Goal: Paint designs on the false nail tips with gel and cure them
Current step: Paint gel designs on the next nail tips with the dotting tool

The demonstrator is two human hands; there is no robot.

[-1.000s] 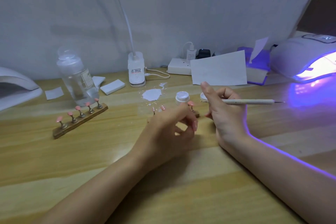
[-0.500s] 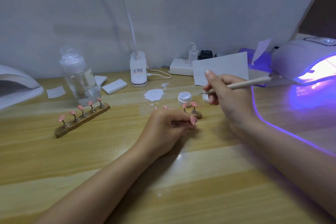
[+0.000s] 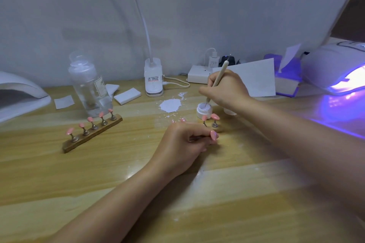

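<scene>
My right hand (image 3: 227, 90) grips a slim cream dotting pen (image 3: 220, 75) held nearly upright, with its tip dipped into a small open jar of white gel (image 3: 201, 113). Just in front of the jar, pink nail tips (image 3: 214, 117) stand on metal pegs of a wooden stand (image 3: 219, 129). My left hand (image 3: 183, 142) rests on the table with its fingers curled round that stand's left part, hiding most of it. A second wooden stand (image 3: 92, 134) with several pink tips lies to the left, untouched.
A lit UV lamp (image 3: 335, 65) glows purple at the right; another lamp (image 3: 19, 92) sits at the left edge. A clear bottle (image 3: 88, 85), white pads (image 3: 127, 95), a desk lamp base (image 3: 153, 79), a white spill (image 3: 170, 105), a paper sheet (image 3: 254, 79) and a tissue box (image 3: 286, 83) line the back.
My right hand swung the pen from level and pointing right to nearly upright, and lowered its tip into the gel jar. My left hand stayed on the near stand.
</scene>
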